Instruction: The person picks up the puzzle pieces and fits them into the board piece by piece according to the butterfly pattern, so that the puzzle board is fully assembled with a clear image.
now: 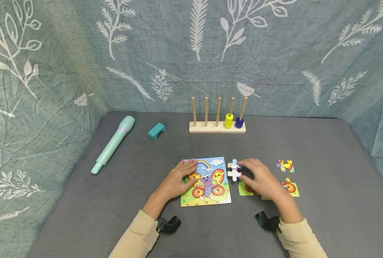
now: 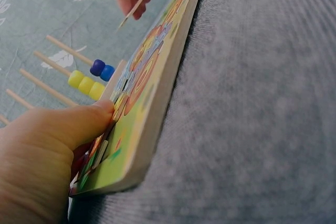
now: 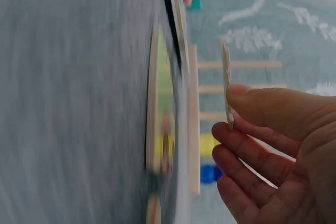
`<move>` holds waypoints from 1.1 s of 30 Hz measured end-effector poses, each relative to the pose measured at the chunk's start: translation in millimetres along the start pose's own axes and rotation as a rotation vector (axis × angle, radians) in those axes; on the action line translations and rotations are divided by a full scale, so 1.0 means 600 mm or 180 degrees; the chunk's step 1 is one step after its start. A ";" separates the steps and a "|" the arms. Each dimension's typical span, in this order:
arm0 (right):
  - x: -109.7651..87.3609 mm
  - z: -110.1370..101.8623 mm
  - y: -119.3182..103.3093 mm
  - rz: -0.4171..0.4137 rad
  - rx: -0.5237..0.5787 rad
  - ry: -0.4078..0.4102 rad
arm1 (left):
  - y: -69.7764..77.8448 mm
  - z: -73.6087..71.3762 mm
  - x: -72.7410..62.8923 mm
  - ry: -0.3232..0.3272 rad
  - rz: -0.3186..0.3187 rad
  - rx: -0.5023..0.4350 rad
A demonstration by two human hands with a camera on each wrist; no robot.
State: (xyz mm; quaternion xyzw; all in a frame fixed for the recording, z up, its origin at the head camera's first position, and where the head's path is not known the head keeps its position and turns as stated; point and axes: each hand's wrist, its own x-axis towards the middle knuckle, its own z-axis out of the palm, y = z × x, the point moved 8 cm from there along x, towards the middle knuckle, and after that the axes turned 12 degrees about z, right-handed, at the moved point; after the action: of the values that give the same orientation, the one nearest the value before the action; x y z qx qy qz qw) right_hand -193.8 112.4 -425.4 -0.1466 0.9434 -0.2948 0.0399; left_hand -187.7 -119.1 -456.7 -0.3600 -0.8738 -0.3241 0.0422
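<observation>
A square butterfly jigsaw puzzle board (image 1: pixel 223 196) lies flat on the grey table. On its left side rests my left hand (image 1: pixel 178 181), fingers extended across the upper left and thumb on the picture. In the left wrist view the thumb (image 2: pixel 86 121) touches raised puzzle pieces at the board's edge. My right hand (image 1: pixel 260 177) pinches a puzzle piece (image 1: pixel 234 173) just right of the board. That piece (image 3: pixel 227 77) appears edge-on between thumb and fingers in the right wrist view, held above the table. Loose pieces (image 1: pixel 245 190) lie beneath and beside the right hand, partly hidden.
Two more puzzle pieces, an upper one (image 1: pixel 287 166) and a lower one (image 1: pixel 291 188), lie farther right. At the back stands a wooden peg rack (image 1: pixel 207 128) with yellow and blue beads. A teal arch block (image 1: pixel 156 131) and a mint-green microphone-shaped toy (image 1: pixel 114 145) lie on the left.
</observation>
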 end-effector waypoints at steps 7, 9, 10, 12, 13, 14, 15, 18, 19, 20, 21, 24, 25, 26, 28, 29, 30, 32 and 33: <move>0.000 0.026 -0.037 -0.0287 -0.0011 0.0010 | -0.001 0.000 -0.001 -0.0016 -0.0033 0.0031; 0.000 0.035 -0.046 -0.0359 -0.0033 -0.0003 | -0.002 0.001 -0.001 -0.0032 -0.0049 0.0047; 0.000 0.040 -0.050 -0.0389 -0.0053 -0.0009 | -0.002 0.001 -0.001 -0.0038 -0.0049 0.0054; 0.001 0.049 -0.059 -0.0433 -0.0070 -0.0044 | -0.001 0.000 -0.001 -0.0044 -0.0054 0.0058; 0.001 0.054 -0.064 -0.0455 -0.0081 -0.0072 | -0.001 0.001 -0.001 -0.0049 -0.0056 0.0060; 0.002 0.058 -0.069 -0.0463 -0.0082 -0.0103 | -0.001 0.000 0.000 -0.0050 -0.0054 0.0061; 0.003 0.063 -0.073 -0.0473 -0.0089 -0.0127 | 0.000 0.000 0.000 -0.0047 -0.0050 0.0056; 0.006 0.076 -0.087 -0.0493 -0.0113 -0.0213 | 0.000 0.000 -0.001 -0.0044 -0.0042 0.0061; 0.007 0.080 -0.091 -0.0494 -0.0139 -0.0230 | 0.000 -0.001 -0.001 -0.0042 -0.0032 0.0060; 0.008 0.084 -0.094 -0.0497 -0.0163 -0.0240 | 0.000 -0.001 -0.001 -0.0036 -0.0024 0.0058; 0.010 0.088 -0.098 -0.0510 -0.0192 -0.0245 | 0.000 -0.001 -0.001 -0.0031 -0.0013 0.0056; 0.013 0.095 -0.108 -0.0539 -0.0232 -0.0258 | 0.000 -0.002 -0.001 -0.0016 0.0024 0.0052; 0.015 0.097 -0.110 -0.0545 -0.0258 -0.0249 | 0.000 -0.002 -0.001 -0.0013 0.0034 0.0052; 0.015 0.098 -0.113 -0.0552 -0.0261 -0.0243 | 0.000 -0.002 -0.001 -0.0012 0.0040 0.0050; 0.017 0.099 -0.118 -0.0566 -0.0275 -0.0210 | 0.000 -0.002 -0.001 -0.0015 0.0046 0.0047; 0.017 0.100 -0.120 -0.0577 -0.0296 -0.0180 | 0.000 -0.002 -0.001 -0.0019 0.0045 0.0048; 0.018 0.099 -0.122 -0.0585 -0.0315 -0.0149 | 0.000 -0.001 -0.001 -0.0025 0.0044 0.0053; 0.018 0.099 -0.125 -0.0613 -0.0364 -0.0083 | -0.001 -0.001 -0.002 -0.0026 0.0036 0.0051; 0.018 0.099 -0.127 -0.0627 -0.0394 -0.0053 | -0.001 -0.001 -0.002 -0.0024 0.0034 0.0057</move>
State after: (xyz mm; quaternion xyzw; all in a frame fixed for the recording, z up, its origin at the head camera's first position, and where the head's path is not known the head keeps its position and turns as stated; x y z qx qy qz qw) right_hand -175.2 17.1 -431.1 -0.2432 0.9405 -0.2372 0.0094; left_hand -187.2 -120.4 -457.2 -0.3656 -0.8749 -0.3147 0.0438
